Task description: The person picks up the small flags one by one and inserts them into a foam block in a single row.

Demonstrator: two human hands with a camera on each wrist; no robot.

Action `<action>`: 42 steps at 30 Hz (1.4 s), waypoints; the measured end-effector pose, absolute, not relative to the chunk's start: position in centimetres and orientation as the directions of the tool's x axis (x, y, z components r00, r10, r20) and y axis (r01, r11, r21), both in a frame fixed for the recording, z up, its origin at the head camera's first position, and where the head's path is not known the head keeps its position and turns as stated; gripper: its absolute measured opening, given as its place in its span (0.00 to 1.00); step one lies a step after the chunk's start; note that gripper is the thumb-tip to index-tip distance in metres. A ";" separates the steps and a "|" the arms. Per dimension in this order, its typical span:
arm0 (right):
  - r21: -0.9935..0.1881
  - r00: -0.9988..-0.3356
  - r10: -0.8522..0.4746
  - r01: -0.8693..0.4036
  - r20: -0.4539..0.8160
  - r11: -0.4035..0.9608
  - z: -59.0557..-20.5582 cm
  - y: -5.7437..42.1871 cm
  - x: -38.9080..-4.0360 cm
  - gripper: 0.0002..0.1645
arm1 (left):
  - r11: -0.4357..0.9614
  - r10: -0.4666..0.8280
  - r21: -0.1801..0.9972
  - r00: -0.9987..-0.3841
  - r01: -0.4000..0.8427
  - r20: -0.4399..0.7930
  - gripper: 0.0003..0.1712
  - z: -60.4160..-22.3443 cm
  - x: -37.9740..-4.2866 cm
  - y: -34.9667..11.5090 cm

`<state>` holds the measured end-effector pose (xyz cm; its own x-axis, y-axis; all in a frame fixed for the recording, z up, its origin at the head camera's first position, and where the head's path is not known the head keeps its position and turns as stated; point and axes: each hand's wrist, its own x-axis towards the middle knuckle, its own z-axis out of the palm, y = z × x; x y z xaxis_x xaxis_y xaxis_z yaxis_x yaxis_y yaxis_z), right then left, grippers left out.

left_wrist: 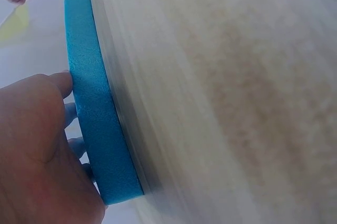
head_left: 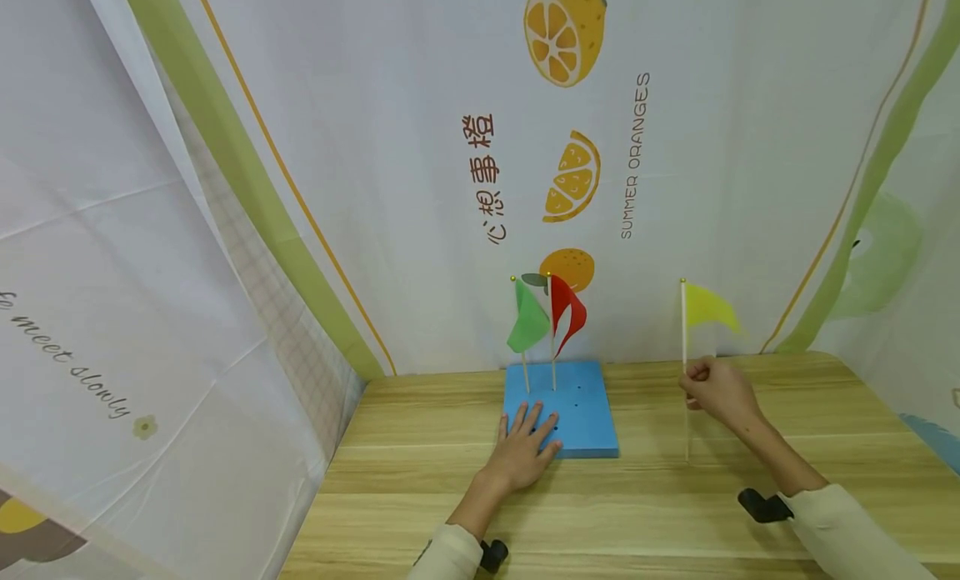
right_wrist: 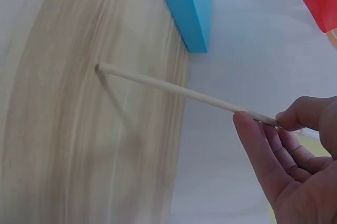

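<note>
A blue foam block (head_left: 588, 430) with small holes in its top lies on the wooden table. Two flags, one green (head_left: 529, 317) and one red (head_left: 567, 309), stand upright in its far part on thin sticks. My left hand (head_left: 521, 459) rests on the block's near left corner with its fingers spread; the left wrist view shows the fingertips over the edge of the blue block (left_wrist: 97, 103). To the right of the block, my right hand (head_left: 720, 390) pinches the stick of a yellow flag (head_left: 708, 307) between thumb and fingers. That wooden stick (right_wrist: 152, 82) points down, its lower end close over the table.
The wooden table (head_left: 420, 472) reaches back to a white cloth (head_left: 405, 230) printed with oranges and lettering. Another printed cloth (head_left: 150, 272) hangs on the left. Dark wrist camera mounts (head_left: 763, 505) sit by both sleeves.
</note>
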<state>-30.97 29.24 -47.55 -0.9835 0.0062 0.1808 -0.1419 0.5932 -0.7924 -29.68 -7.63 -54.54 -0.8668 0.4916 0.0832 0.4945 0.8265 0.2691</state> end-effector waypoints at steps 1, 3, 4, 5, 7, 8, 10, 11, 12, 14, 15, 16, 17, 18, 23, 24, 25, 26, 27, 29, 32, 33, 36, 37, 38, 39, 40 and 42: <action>-0.795 -0.984 0.006 -0.140 0.178 0.590 -47.5 29.1 -31.0 0.14 | 0.826 0.492 0.270 -0.866 0.495 0.084 0.34 -54.5 -29.7 -7.6; -0.798 -0.985 0.007 -0.137 0.174 0.587 -47.2 28.9 -31.0 0.15 | 0.825 0.493 0.269 -0.866 0.496 0.085 0.34 -54.5 -29.7 -7.6; -0.797 -0.984 0.008 -0.139 0.178 0.587 -47.0 28.7 -31.0 0.15 | 0.826 0.493 0.270 -0.866 0.495 0.083 0.34 -54.5 -29.7 -7.6; -0.797 -0.983 0.009 -0.141 0.181 0.587 -46.9 28.6 -31.0 0.15 | 0.826 0.493 0.271 -0.866 0.495 0.081 0.34 -54.5 -29.7 -7.6; -0.794 -0.981 0.011 -0.150 0.193 0.589 -46.7 28.3 -31.0 0.14 | 0.825 0.494 0.271 -0.866 0.495 0.079 0.34 -54.5 -29.7 -7.6; -0.793 -0.980 0.011 -0.155 0.199 0.589 -46.5 28.2 -31.0 0.14 | 0.826 0.494 0.271 -0.866 0.495 0.078 0.34 -54.5 -29.7 -7.6; -0.792 -0.976 0.013 -0.166 0.215 0.587 -46.3 27.9 -31.0 0.14 | 0.826 0.494 0.269 -0.866 0.494 0.074 0.34 -54.5 -29.7 -7.6; -0.792 -0.975 0.016 -0.170 0.221 0.586 -46.3 27.8 -31.0 0.13 | 0.827 0.495 0.266 -0.866 0.495 0.074 0.34 -54.5 -29.7 -7.6; -0.794 -0.974 0.018 -0.175 0.227 0.582 -46.3 27.7 -31.0 0.13 | 0.827 0.495 0.265 -0.866 0.496 0.074 0.34 -54.5 -29.7 -7.6; -0.795 -0.970 0.022 -0.184 0.241 0.579 -46.3 27.5 -31.1 0.13 | 0.827 0.495 0.265 -0.866 0.495 0.071 0.34 -54.4 -29.6 -7.6; -0.793 -0.968 0.026 -0.190 0.251 0.579 -46.3 27.3 -31.1 0.13 | 0.827 0.496 0.265 -0.865 0.496 0.073 0.34 -54.4 -29.7 -7.6; -0.789 -0.965 0.029 -0.197 0.262 0.582 -46.3 27.2 -31.2 0.12 | 0.827 0.496 0.264 -0.865 0.497 0.074 0.34 -54.4 -29.7 -7.6; -0.785 -0.961 0.031 -0.205 0.274 0.585 -46.2 27.1 -31.3 0.12 | 0.826 0.496 0.266 -0.865 0.497 0.075 0.34 -54.4 -29.7 -7.6; -0.782 -0.958 0.031 -0.214 0.286 0.586 -46.2 27.0 -31.4 0.11 | 0.825 0.497 0.269 -0.865 0.497 0.075 0.34 -54.4 -29.7 -7.6; -0.754 -0.935 0.032 -0.263 0.352 0.602 -45.8 26.5 -31.7 0.08 | 0.825 0.496 0.269 -0.865 0.497 0.079 0.34 -54.4 -29.8 -7.6; -0.749 -0.932 0.032 -0.270 0.362 0.606 -45.7 26.4 -31.7 0.07 | 0.825 0.495 0.269 -0.865 0.497 0.080 0.34 -54.3 -29.8 -7.6; -0.744 -0.928 0.032 -0.276 0.371 0.609 -45.6 26.3 -31.8 0.07 | 0.827 0.493 0.270 -0.867 0.494 0.077 0.34 -54.3 -29.8 -7.6; -0.741 -0.926 0.031 -0.281 0.377 0.610 -45.5 26.2 -31.8 0.07 | 0.827 0.492 0.271 -0.867 0.493 0.076 0.34 -54.3 -29.7 -7.6; -0.739 -0.924 0.030 -0.284 0.380 0.611 -45.5 26.1 -31.9 0.07 | 0.827 0.491 0.273 -0.868 0.491 0.074 0.34 -54.2 -29.6 -7.6; -0.739 -0.923 0.029 -0.287 0.383 0.610 -45.4 25.8 -32.0 0.07 | 0.827 0.488 0.280 -0.870 0.488 0.073 0.34 -54.0 -29.4 -7.6; -0.745 -0.926 0.029 -0.284 0.376 0.603 -45.3 25.5 -32.1 0.09 | 0.824 0.490 0.288 -0.869 0.488 0.073 0.35 -53.6 -29.1 -7.6; -0.749 -0.927 0.031 -0.281 0.373 0.601 -45.3 25.4 -32.1 0.09 | 0.822 0.491 0.290 -0.868 0.489 0.073 0.35 -53.5 -29.0 -7.6; -0.752 -0.929 0.035 -0.276 0.369 0.599 -45.2 25.1 -32.2 0.11 | 0.821 0.493 0.293 -0.867 0.490 0.070 0.34 -53.4 -28.8 -7.6; -0.753 -0.929 0.037 -0.275 0.369 0.598 -45.2 25.1 -32.3 0.12 | 0.822 0.492 0.292 -0.868 0.489 0.070 0.34 -53.4 -28.8 -7.6; -0.754 -0.929 0.037 -0.276 0.369 0.596 -45.2 25.0 -32.3 0.12 | 0.822 0.492 0.290 -0.868 0.489 0.070 0.34 -53.4 -28.8 -7.6; -0.755 -0.928 0.037 -0.278 0.371 0.594 -45.1 24.9 -32.4 0.12 | 0.821 0.492 0.293 -0.868 0.489 0.068 0.34 -53.4 -28.7 -7.6; -0.754 -0.927 0.036 -0.281 0.373 0.594 -45.1 24.8 -32.5 0.12 | 0.822 0.492 0.291 -0.868 0.489 0.071 0.34 -53.4 -28.7 -7.6; -0.755 -0.924 0.034 -0.289 0.380 0.589 -44.9 24.5 -32.8 0.10 | 0.821 0.491 0.290 -0.867 0.491 0.078 0.35 -53.4 -28.7 -7.6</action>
